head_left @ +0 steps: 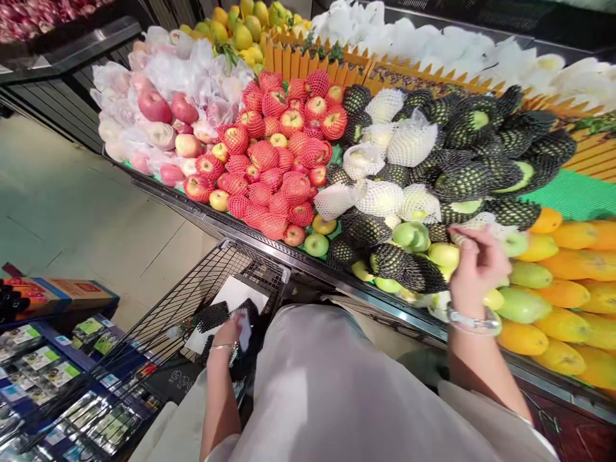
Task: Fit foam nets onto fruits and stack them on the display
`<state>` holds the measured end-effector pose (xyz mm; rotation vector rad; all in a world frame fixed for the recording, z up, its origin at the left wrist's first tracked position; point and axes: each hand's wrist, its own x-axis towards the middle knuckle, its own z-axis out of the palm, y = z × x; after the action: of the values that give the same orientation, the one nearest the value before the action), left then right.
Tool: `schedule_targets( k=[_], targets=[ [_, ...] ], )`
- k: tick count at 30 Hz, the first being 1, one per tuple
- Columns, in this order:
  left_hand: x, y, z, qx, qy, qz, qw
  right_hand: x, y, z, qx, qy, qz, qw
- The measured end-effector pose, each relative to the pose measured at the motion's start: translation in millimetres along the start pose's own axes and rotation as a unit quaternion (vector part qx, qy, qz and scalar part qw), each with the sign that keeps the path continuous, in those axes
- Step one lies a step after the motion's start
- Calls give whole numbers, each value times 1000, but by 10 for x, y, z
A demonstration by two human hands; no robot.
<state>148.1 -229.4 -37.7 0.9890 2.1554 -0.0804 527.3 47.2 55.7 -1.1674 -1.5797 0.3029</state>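
My right hand (482, 256), with a clear bracelet at the wrist, is over the near right part of the fruit display. Its fingers are curled together and slightly blurred; what they hold, if anything, is hidden. Beside it lie green apples (443, 255) and fruit in black foam nets (418, 273). White foam-netted fruit (419, 204) sits just beyond. Down at the left, my left hand (228, 332) is closed over the shopping cart (192, 282), around a pale item (245, 332) I cannot make out. Black netting (212, 316) and a white flat item (240, 294) are next to it.
Red-netted apples (282, 163) and bagged fruit (158, 106) fill the display's left. Orange and yellow papayas (568, 292) lie at the right. The metal display edge (308, 266) runs between me and the fruit. Packaged goods (43, 359) stand beyond the cart.
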Motion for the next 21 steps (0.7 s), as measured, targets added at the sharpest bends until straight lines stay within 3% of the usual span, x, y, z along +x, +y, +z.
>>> schedule_targets(
  k=[2, 3, 6, 8, 9, 11, 13, 15, 18, 21],
  targets=[
    [28, 373, -222, -24, 38, 71, 996, -246, -142, 100, 73, -69, 71, 992],
    [25, 609, -318, -67, 90, 146, 983, -376, -202, 145, 102, -125, 95, 982],
    [-24, 1408, -456, -203, 220, 347, 889, -743, -335, 227, 190, -336, 115, 915],
    [-64, 1874, -394, -251, 225, 431, 837, -944, -374, 231, 246, -385, 136, 879],
    [-78, 2054, -329, -267, 212, 454, 823, -1027, -376, 221, 268, -362, 157, 879],
    [-87, 2297, -179, -288, 179, 477, 811, -1154, -345, 179, 289, -230, 211, 905],
    [-73, 2423, -59, -291, 138, 486, 813, -1223, -281, 109, 279, -72, 258, 922],
    [-52, 2495, 2, -279, 96, 499, 815, -1239, -209, 13, 268, 9, 296, 917],
    [-36, 2590, 23, -256, 62, 529, 807, -1202, -133, -135, 279, -51, 314, 906],
    [-28, 2677, 43, -220, 79, 558, 796, -1160, -80, -212, 292, -75, 325, 896]
  ],
)
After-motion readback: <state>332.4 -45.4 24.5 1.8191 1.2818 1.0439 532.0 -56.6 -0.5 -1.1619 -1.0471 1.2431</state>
